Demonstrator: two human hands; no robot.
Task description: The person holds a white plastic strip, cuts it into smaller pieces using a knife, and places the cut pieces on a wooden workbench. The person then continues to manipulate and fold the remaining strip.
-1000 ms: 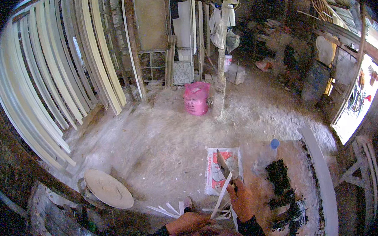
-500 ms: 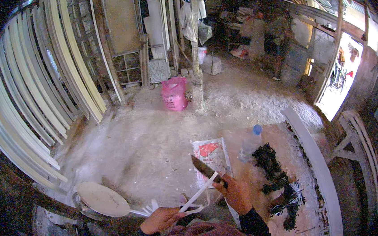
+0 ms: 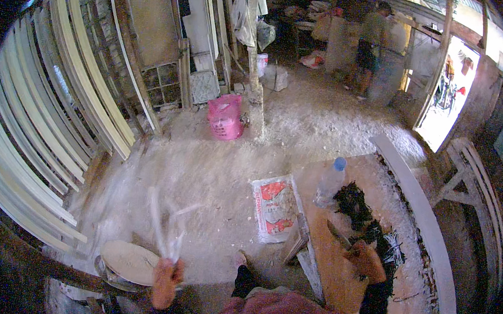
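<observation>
Left hand: closed around the lower ends of a bunch of thin pale split strips, low and left of the long brown wooden plank surface; strips fan upward, motion-blurred.
Right hand: wrapped around the handle of a broad dark-bladed knife, blade pointing up and left, over the middle of the plank surface.
Strips' place: well left of the plank surface, just above a round pale shallow basin on the dusty floor.
On the plank surface: clear plastic bottle with a blue cap near the far end; heap of dark tangled fibres just right of the bottle, running down toward the right hand.
Beside the plank surface: white printed sack with red patches flat on the floor, touching the left edge.
Farther off: pink plastic basket well beyond the far end, by a post; another person standing far back near the doorway.
Doing it well, as a judgement: best to keep the blade turned away from the strip-holding hand, grip the bunch firmly near the ends, and steady it before any cut.
Hard to make out: strip count and tips lost to blur; fingers of both hands not separable; knife edge partly hidden by the hand; basin rim partly cut off by the left hand.
</observation>
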